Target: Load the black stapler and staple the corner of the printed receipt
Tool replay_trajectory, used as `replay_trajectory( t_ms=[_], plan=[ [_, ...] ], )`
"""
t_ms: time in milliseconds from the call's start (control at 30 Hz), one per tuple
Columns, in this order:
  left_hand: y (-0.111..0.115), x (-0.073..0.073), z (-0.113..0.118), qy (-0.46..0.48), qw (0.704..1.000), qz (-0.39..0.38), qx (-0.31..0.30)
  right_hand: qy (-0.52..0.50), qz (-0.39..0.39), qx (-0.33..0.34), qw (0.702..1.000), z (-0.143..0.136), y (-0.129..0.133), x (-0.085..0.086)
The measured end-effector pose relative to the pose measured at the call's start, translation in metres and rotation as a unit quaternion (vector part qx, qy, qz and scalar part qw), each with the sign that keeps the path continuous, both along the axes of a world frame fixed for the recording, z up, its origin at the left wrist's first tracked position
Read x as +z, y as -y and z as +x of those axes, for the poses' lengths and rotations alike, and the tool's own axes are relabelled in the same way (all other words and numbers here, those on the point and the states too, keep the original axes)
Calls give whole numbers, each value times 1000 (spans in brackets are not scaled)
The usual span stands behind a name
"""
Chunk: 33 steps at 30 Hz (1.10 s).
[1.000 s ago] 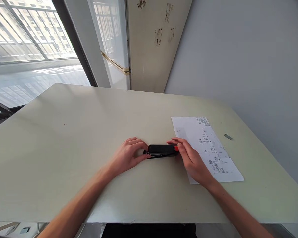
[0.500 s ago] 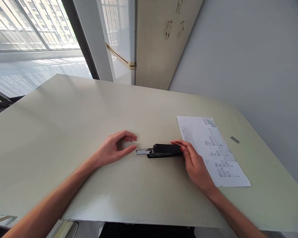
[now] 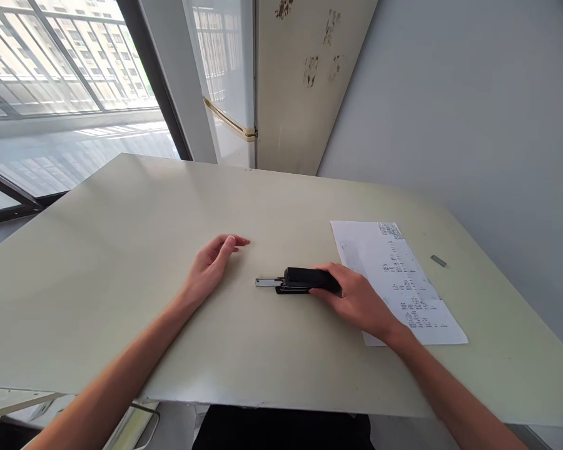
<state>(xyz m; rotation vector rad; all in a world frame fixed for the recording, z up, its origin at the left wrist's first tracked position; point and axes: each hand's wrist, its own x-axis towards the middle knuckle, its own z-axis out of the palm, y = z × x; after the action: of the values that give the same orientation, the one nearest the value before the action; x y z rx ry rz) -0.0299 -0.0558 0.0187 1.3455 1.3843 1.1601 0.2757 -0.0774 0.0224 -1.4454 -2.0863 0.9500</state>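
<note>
A black stapler (image 3: 304,275) lies on the table with its metal staple tray (image 3: 268,282) sticking out to the left. My right hand (image 3: 356,299) is closed round the stapler's right end, thumb on the near side and fingers on the far side. My left hand (image 3: 211,265) rests on the table to the left of the tray, apart from it. Its fingers are loosely stretched out, with the thumb over them, and I see nothing in it. A printed sheet of paper (image 3: 356,250) lies to the right, partly behind my right hand and forearm.
A small grey strip (image 3: 438,260), perhaps staples, lies right of the paper on the pale table (image 3: 169,206). Beyond the far edge stand a fridge (image 3: 291,112) and a window (image 3: 75,69). A grey wall (image 3: 473,106) borders the right side.
My right hand has shifted left along the stapler and now wraps its rear end. My left hand has drawn back from the tray, thumb closer to the fingers. The view has tilted slightly.
</note>
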Motion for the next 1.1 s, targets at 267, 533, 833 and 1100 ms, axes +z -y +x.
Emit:
replay_trajectory(
  t_ms=[267,533,833,1100],
  plan=[
    [1,1,56,520,832,-192,33,-235,-283,-78,927,-28,40,10],
    [1,23,88,613,735,-264,117,-410,-422,-94,803,-45,52,15],
    [1,21,97,577,761,-277,112,-425,-427,-88,793,-39,49,17],
    [-13,11,70,480,846,-231,26,-329,-341,-113,874,-17,39,27]
  ],
)
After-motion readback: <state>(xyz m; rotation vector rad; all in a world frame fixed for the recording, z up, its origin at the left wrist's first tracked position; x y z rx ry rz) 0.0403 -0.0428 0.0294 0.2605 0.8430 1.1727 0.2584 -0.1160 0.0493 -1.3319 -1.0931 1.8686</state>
